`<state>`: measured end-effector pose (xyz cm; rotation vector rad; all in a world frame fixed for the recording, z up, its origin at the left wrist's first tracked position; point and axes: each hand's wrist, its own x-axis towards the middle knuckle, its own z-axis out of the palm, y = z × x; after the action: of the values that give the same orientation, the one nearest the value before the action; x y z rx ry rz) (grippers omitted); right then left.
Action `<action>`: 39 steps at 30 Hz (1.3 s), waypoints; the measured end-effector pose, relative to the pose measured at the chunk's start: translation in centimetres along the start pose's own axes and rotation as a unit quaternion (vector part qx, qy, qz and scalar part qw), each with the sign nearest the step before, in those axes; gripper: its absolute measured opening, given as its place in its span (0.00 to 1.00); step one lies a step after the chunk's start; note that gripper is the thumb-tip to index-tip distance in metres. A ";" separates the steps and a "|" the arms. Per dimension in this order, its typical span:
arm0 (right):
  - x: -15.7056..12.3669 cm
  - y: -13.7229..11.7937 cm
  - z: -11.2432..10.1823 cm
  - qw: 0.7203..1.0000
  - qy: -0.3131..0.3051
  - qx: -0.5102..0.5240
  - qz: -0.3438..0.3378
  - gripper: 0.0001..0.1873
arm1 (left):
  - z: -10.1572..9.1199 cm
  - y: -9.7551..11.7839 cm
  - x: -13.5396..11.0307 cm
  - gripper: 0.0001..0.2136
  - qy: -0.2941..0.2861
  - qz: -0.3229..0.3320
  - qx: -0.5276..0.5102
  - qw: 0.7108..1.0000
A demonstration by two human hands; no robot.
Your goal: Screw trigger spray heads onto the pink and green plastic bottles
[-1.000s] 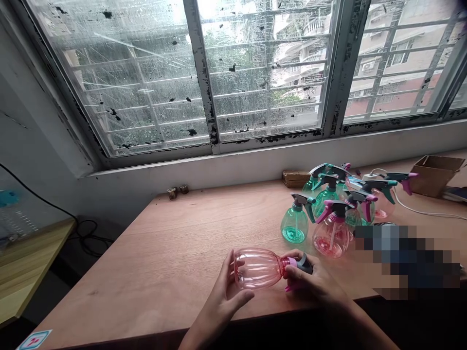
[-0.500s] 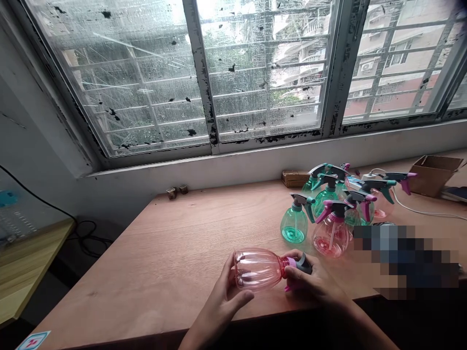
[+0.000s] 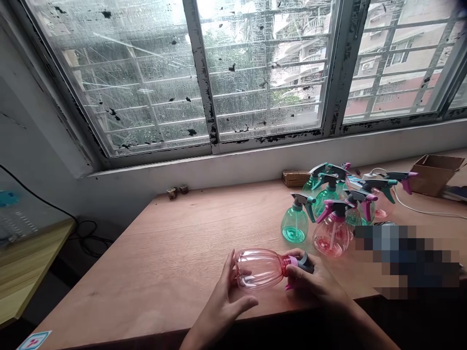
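A clear pink spray bottle lies sideways in the air over the near edge of the table, its base to the left. My right hand is closed round its neck and the grey and pink spray head. At the base end, my left hand is open, thumb held away and fingers behind the bottle. Some of those fingertips show through the pink plastic; whether they touch it I cannot tell. Nearest beyond my hands stand a green spray bottle and a pink one, both with liquid inside.
Several more spray bottles crowd behind on the wooden table. A cardboard box, a white cable and a blurred-out patch are at the right. Small blocks sit by the windowsill.
My left thumb has moved away from the bottle and my left fingers have shifted behind its base. The bottle, still in my right hand, has barely moved.
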<state>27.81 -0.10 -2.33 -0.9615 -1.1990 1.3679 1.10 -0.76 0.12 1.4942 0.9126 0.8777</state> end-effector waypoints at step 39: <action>0.0 0.1 0.1 1.000 0.008 0.007 -0.011 0.22 | -0.2 0.1 -0.2 0.46 -0.032 -0.004 -0.014 0.999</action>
<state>27.74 -0.12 -2.40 -0.9461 -1.1833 1.3473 0.82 -0.89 0.24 1.4859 0.8544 0.8292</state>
